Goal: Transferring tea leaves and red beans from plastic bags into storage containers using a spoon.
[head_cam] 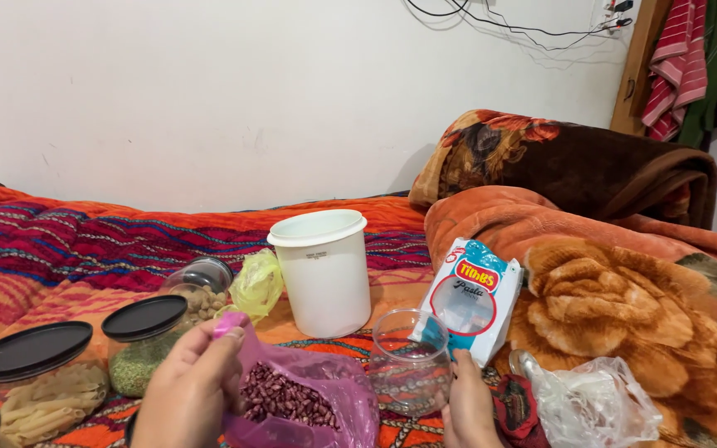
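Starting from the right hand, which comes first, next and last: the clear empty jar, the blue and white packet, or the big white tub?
From the right hand, in the head view:
1. The clear empty jar, just left of it, touching or nearly so.
2. The blue and white packet, leaning on the blanket right above the hand.
3. The big white tub, farther back to the left.

A bed (85, 241) with a striped cover is carrying black-lidded jars (31, 377) at near left, a white tub (323, 274) at centre, and orange floral blankets (624, 307) lying at right
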